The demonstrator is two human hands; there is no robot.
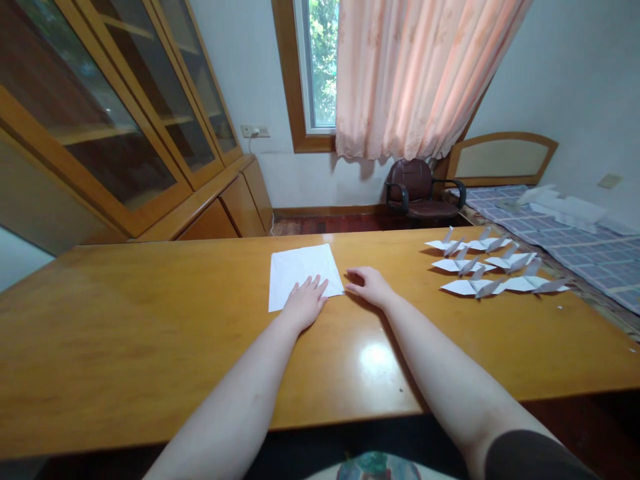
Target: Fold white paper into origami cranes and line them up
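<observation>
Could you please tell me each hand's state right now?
Left hand: open, on the white paper.
Right hand: loosely open beside the paper; contact unclear.

A glossy yellow-brown wooden bench (pixel 150 347) carries a flat, squarish white paper sheet (pixel 296 263) near the middle of its far edge. Six folded white paper birds (pixel 510 262) sit toward its far right corner.

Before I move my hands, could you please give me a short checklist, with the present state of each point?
1. Left hand resting on the white sheet: ok.
2. White sheet fully on the desk: ok.
3. Right hand holding the white sheet: not ok, beside its right edge.
4. Right hand touching it: cannot tell, too close.
5. Paper cranes apart from both hands: ok, six at the right.
</observation>
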